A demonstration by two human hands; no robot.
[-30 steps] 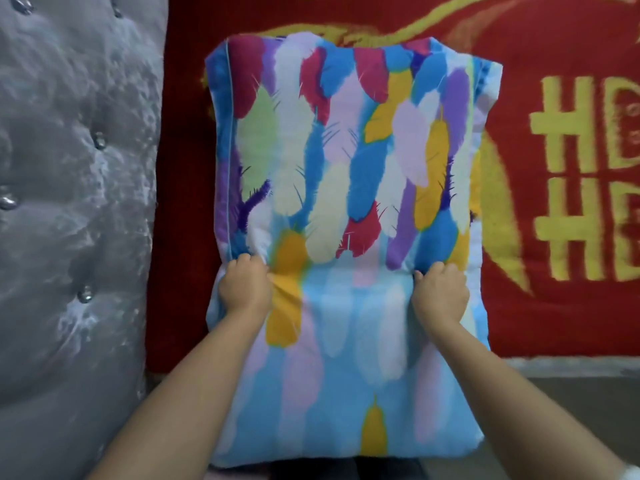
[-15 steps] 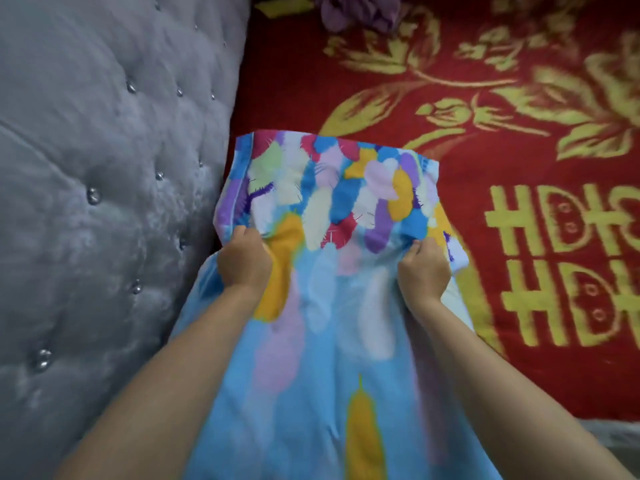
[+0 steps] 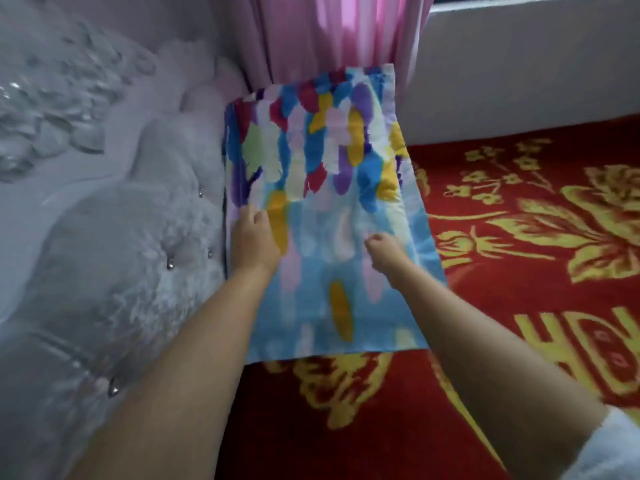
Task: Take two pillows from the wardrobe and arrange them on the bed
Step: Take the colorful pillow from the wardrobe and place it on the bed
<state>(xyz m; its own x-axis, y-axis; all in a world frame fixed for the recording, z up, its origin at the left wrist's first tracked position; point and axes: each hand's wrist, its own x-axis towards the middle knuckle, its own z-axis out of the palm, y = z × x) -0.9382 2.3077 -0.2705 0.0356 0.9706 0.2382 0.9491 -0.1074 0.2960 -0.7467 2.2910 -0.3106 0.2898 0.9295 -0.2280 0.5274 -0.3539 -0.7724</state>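
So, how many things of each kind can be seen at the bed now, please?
Pillow: 1
Hands, left hand and right hand: 2
Blanket: 1
Headboard: 1
Curtain: 1
Total: 6

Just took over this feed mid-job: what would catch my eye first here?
The multicoloured feather-print pillow dominates the centre, lying on the red and gold bedspread against the tufted grey headboard on the left. The left hand presses on its left edge, while the right hand is curled loosely on its middle. A pink curtain hangs behind the pillow's far end.
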